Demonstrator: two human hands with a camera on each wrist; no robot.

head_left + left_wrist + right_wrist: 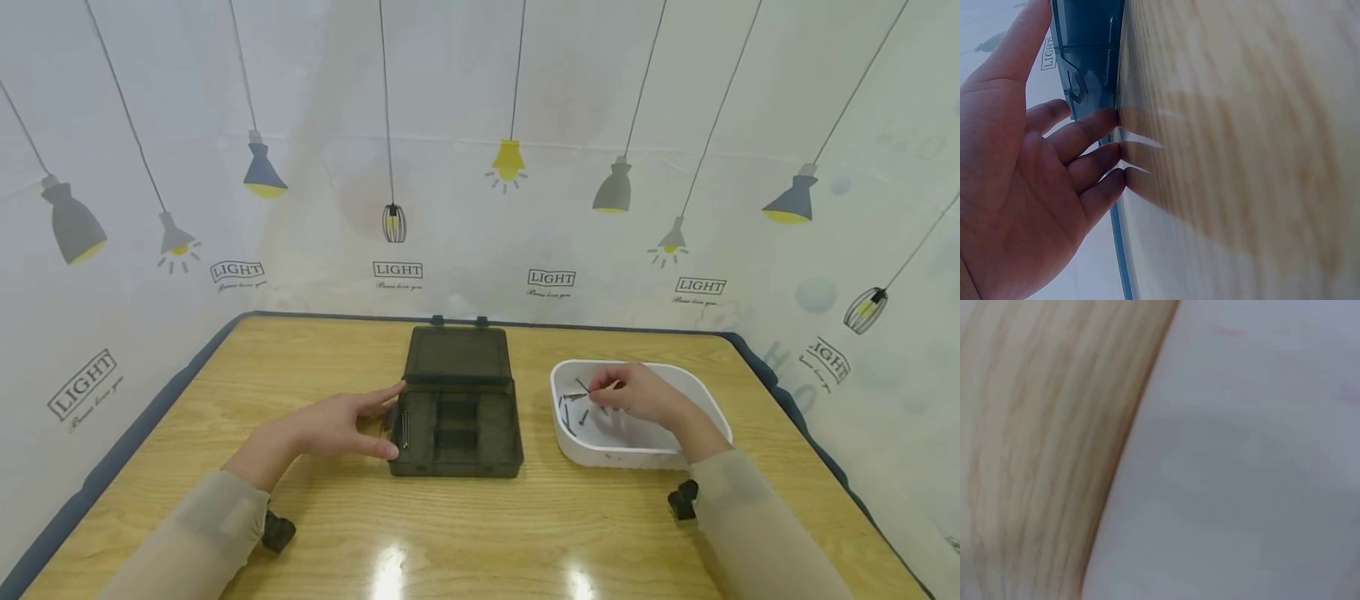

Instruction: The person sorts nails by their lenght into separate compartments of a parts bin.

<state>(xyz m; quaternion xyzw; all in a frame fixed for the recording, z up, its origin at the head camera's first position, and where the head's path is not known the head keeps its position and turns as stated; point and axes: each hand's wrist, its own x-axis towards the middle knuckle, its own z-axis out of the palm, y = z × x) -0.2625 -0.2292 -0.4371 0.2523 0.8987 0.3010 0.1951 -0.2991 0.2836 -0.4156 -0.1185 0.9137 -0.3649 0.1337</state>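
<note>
A dark translucent compartment box (495, 429) lies on the table with its lid (457, 352) raised at the back. Several screws (406, 430) lie lengthwise in its left compartment. My left hand (341, 427) steadies the box's left side, fingers extended, thumb by the front corner; in the left wrist view its fingertips rest low beside the box wall. Over the white tray (637, 458), my right hand (637, 393) reaches in, thumb and forefinger pinching a screw (582, 385) at the left end. Loose screws (567, 417) lie below it. The right wrist view shows only tray wall and table.
The wooden table (337, 525) has a dark edge at the back and sides. Behind it hangs a pale backdrop (457, 233) printed with lamps. The tray stands a short gap to the right of the box. Small black devices (278, 532) sit under both wrists.
</note>
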